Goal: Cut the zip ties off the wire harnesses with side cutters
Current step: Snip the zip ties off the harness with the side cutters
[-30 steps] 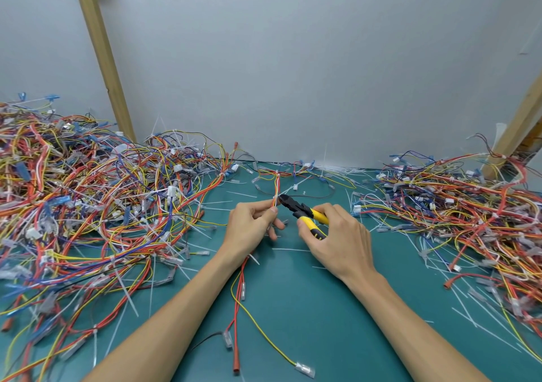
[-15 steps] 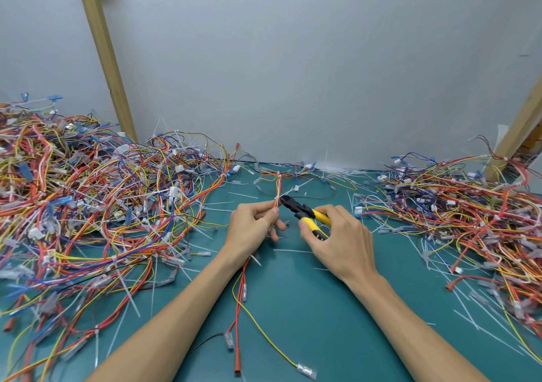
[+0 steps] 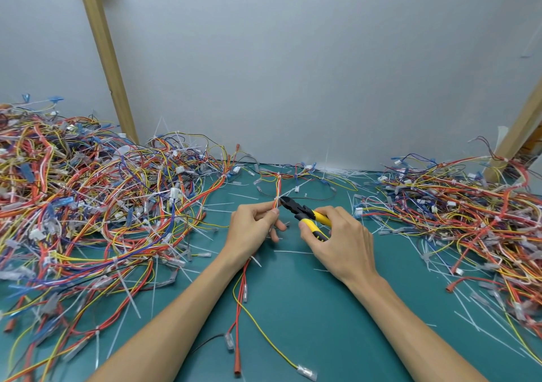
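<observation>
My left hand [image 3: 252, 229] pinches a thin wire harness [image 3: 277, 186] of red, orange and yellow wires between thumb and fingers at the table's middle. The harness runs up to the back wall and down past my wrist toward the front edge. A white zip tie [image 3: 276, 198] wraps the harness just above my fingertips. My right hand [image 3: 340, 241] grips the yellow handles of the side cutters [image 3: 305, 213]. Their black jaws point left and touch the harness at the zip tie.
A big tangled heap of wire harnesses [image 3: 88, 205] fills the left of the green mat [image 3: 293, 308]. A second heap [image 3: 469, 211] lies on the right. Cut white zip ties [image 3: 293, 252] are scattered over the mat. Two wooden posts [image 3: 105, 56] lean against the wall.
The cutter jaws have crept slightly left onto the zip tie. Both hands stay nearly where they were.
</observation>
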{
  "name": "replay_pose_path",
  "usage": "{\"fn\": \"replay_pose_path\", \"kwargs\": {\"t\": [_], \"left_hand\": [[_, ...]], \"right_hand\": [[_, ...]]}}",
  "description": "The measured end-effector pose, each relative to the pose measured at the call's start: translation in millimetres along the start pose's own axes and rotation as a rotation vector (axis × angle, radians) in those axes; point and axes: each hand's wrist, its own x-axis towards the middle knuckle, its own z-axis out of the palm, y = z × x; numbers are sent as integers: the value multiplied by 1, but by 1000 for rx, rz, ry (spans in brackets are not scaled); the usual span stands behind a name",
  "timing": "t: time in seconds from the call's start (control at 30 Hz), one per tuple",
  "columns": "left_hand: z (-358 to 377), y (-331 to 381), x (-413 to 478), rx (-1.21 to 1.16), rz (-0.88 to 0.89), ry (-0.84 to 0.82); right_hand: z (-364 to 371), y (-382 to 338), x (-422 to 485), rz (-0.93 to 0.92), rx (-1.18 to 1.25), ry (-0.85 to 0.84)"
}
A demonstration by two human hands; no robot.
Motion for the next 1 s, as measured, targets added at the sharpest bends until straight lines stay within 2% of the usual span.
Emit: {"fn": "replay_pose_path", "kwargs": {"t": [0.43,1.0], "left_hand": [[-1,0,0,9,7,-5],[-1,0,0,26,14,-10]], "right_hand": [[0,0,-1,-48,-20,16],[1,1,0,-1,3,20]]}}
